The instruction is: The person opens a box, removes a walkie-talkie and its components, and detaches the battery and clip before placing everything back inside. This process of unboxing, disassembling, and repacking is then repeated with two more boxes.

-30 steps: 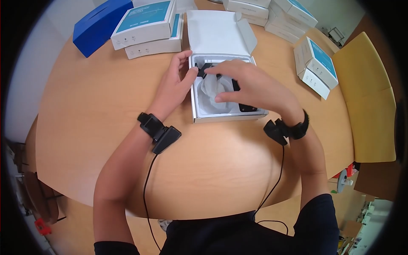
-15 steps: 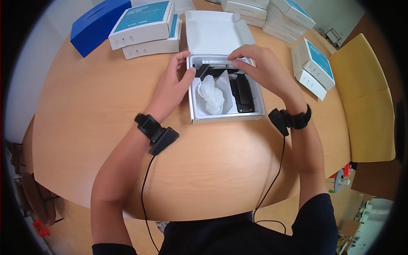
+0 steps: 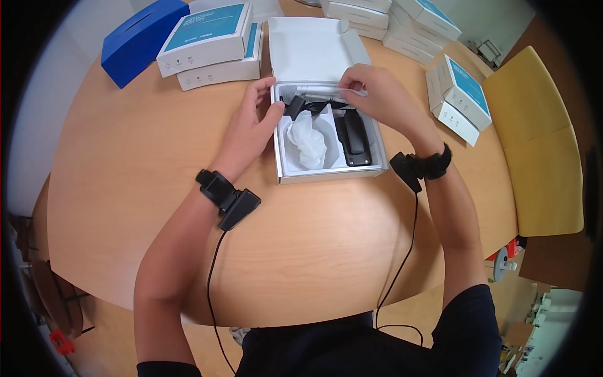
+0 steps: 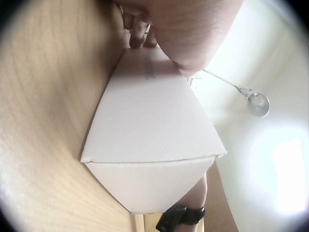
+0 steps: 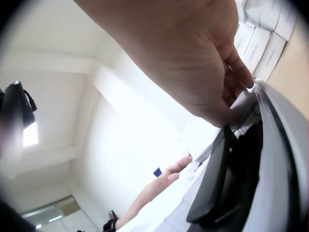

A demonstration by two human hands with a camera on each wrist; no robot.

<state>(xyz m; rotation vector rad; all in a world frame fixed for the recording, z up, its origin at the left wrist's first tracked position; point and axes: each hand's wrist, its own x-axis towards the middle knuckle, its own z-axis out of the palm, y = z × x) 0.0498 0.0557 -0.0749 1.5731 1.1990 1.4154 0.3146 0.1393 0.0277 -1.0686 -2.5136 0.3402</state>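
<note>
An open white box (image 3: 279, 164) stands on the table with its lid raised at the back. My left hand (image 3: 242, 131) holds its left side near the back corner, thumb at the rim; the left wrist view shows my curled fingers at the far end of the box's side wall. My right hand (image 3: 388, 100) pinches a thin whitish sheet (image 3: 349, 92) over the back compartment, its lower part hidden in the box. Inside lie a crumpled translucent bag (image 3: 308, 141), a black handheld device (image 3: 355, 139) and a black adapter (image 3: 294, 107) with a dark cable (image 3: 321, 109).
White boxes with teal labels (image 3: 207, 28) are stacked at the back left beside a blue box (image 3: 138, 41). More white boxes (image 3: 418, 38) stand at the back right, and others (image 3: 461, 91) farther right. A yellow chair (image 3: 534, 138) adjoins the table (image 3: 301, 251).
My right hand drew back from over the crumpled bag to the back right of the box, where it now pinches the thin sheet. My left hand stays at the box's left side.
</note>
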